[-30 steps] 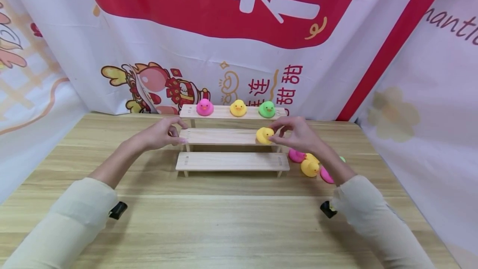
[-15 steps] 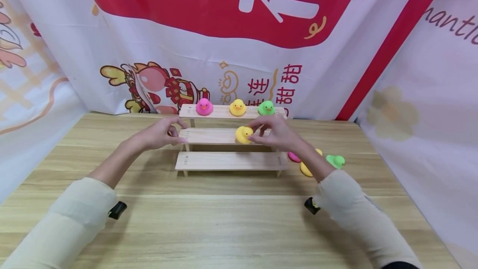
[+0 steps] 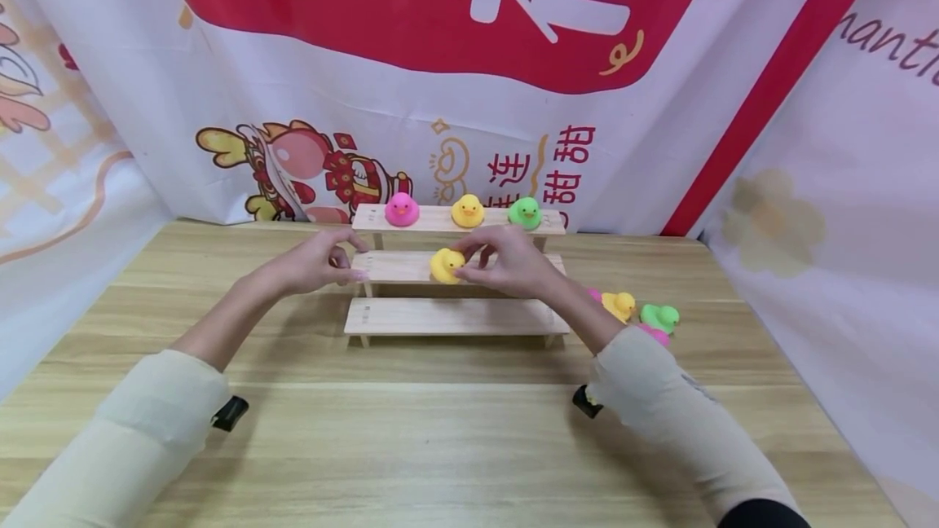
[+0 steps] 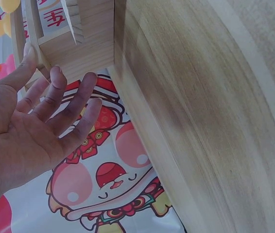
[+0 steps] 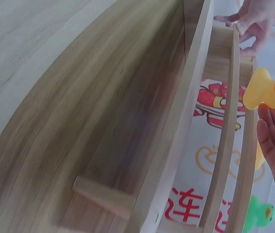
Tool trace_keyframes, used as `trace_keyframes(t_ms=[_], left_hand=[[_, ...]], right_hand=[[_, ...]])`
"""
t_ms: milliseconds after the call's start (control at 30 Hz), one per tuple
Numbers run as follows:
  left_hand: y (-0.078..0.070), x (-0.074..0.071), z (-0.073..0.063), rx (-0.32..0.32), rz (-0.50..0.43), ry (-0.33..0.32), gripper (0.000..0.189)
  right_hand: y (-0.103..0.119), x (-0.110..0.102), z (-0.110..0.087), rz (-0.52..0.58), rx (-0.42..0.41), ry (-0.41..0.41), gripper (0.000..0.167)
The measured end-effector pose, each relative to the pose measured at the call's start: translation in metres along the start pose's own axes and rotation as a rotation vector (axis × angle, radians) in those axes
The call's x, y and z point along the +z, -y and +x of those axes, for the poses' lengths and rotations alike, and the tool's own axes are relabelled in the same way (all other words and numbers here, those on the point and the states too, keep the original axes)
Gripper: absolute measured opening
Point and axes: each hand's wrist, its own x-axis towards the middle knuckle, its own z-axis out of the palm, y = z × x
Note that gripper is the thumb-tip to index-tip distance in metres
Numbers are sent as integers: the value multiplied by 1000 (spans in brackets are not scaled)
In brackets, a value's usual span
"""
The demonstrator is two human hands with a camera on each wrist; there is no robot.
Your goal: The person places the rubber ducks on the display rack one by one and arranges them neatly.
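My right hand (image 3: 509,261) pinches a yellow rubber duck (image 3: 445,266) between thumb and fingers, over the middle step of a three-step wooden display stand (image 3: 447,316). In the right wrist view that duck (image 5: 260,90) is tilted beside the planks; whether it touches the step cannot be told. At the left end of the middle step, my left hand (image 3: 319,261) grips the plank's end with thumb and index finger. The left wrist view has the thumb against the plank edge, the other fingers (image 4: 81,107) spread loosely. A pink duck (image 3: 402,209), a yellow duck (image 3: 468,211) and a green duck (image 3: 525,213) sit along the top step.
Right of the stand, loose ducks lie on the wooden table (image 3: 411,446): a yellow one (image 3: 619,305), a green one (image 3: 660,318) and pink ones partly hidden by the right forearm. A printed cloth (image 3: 352,88) hangs close behind the stand.
My right hand has carried the yellow duck leftward along the middle step, from its right end to near the middle. The left hand has stayed at the plank's end.
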Motion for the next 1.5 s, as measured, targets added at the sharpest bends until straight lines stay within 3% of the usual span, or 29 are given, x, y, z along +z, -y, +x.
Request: trace_keyframes(t_ms=[433, 1033, 1500], left_hand=[[-1, 0, 1, -26, 9, 9, 46], [1, 1, 2, -2, -18, 9, 42], [0, 0, 2, 11, -26, 3, 40]], right_hand=[[10, 17, 21, -32, 62, 24, 28], [20, 38, 45, -87, 26, 49, 29], [19, 43, 51, -64, 39, 43, 30]])
